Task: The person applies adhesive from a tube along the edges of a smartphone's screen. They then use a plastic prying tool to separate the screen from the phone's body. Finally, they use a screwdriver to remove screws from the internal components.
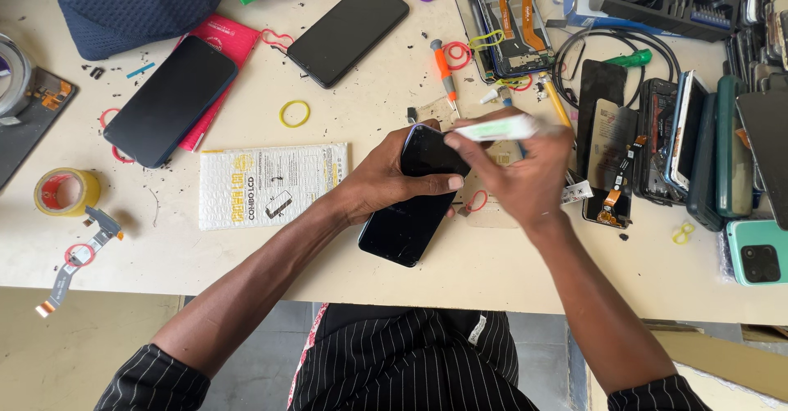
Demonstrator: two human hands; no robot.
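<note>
The table (246, 247) is carrying a spread of repair clutter, and the work is happening at its middle. Two dark phones (168, 99) (349, 29) are lying face up to the left, with a white padded packet (271, 185) below them and a tape roll (66, 191) near the left edge. An opened phone frame (509, 21) is sitting at the top, and a stack of phones and screens (698, 148) is crowding the right side.

The phone (414, 206) being worked on is lying tilted at the centre, close to the near edge. The left hand (386, 181) is clamping it from the left, thumb lying across the glass. The right hand (525, 177) is pinching a small white tube (497, 128), its tip pointing at the phone's upper edge, seemingly touching it.

By my reading, the person is applying something from the tube along that edge. The next move is calling for a steady run along the rim while the left hand is keeping the phone from sliding.

An orange screwdriver (445, 70) and a yellow band (295, 114) are lying nearby.
</note>
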